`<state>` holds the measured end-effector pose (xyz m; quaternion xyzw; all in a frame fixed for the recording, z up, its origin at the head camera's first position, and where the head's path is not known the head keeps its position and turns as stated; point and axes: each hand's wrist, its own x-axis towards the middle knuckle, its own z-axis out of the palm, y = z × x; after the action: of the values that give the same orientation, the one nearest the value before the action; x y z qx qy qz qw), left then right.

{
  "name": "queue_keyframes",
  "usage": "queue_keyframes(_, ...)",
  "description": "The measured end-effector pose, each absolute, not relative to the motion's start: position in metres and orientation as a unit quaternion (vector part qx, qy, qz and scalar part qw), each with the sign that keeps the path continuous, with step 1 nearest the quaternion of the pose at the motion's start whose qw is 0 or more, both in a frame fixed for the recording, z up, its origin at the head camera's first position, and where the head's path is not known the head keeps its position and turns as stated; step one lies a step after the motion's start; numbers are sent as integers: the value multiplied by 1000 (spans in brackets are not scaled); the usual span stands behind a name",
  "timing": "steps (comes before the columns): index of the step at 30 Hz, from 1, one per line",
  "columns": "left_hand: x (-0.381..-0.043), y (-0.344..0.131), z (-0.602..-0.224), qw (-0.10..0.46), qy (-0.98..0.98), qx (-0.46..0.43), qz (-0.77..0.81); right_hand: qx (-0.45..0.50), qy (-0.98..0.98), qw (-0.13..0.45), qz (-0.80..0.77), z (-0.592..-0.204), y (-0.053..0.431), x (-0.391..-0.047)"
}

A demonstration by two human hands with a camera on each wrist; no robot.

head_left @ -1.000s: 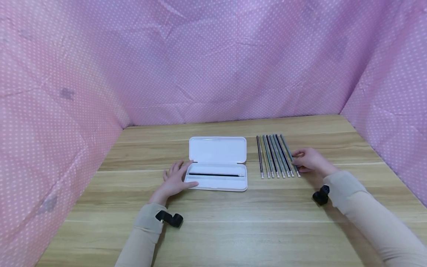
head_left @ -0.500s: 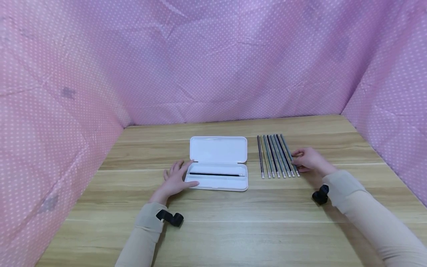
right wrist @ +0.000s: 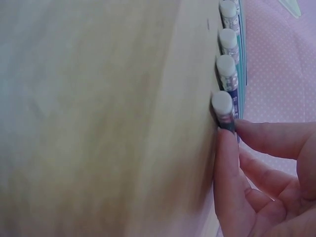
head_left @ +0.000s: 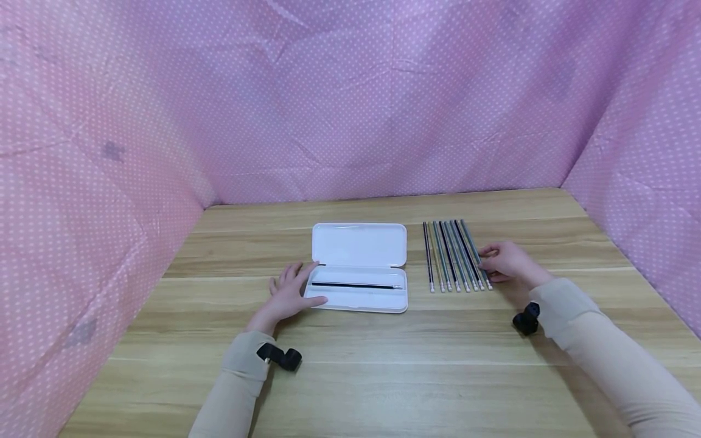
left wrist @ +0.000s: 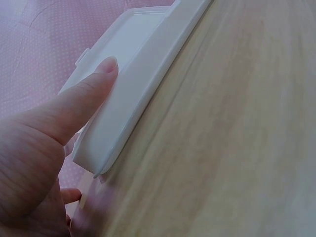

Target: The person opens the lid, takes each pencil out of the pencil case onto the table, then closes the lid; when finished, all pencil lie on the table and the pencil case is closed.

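An open white pencil case lies on the table in the head view, lid folded back. One dark pencil rests lengthwise in its tray. My left hand is spread around the left end, thumb on the front side and index finger near the hinge; the left wrist view shows the thumb against the white wall. Right of the case lies a row of several pencils, white erasers toward me. My right hand pinches the rightmost, blue-green pencil near its eraser between thumb and index finger.
The wooden table carries the case and the pencils. Pink dotted cloth hangs behind the table and along both sides. A black camera is strapped to each wrist.
Both hands, the case and the pencils hold their places. Only a very slight shift of the whole head view shows.
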<state>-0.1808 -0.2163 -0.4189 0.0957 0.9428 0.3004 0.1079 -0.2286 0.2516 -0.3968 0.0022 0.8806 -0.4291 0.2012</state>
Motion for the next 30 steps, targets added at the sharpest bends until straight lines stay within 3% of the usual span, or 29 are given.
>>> queue_keyframes(20,-181,-216,-421,109,943,98,298,-5,882,200,-426,-392,254,-228)
queue_keyframes(30,-181,-218,-422,110,942,97,303,-40,902,166,-397,-375,239,-227)
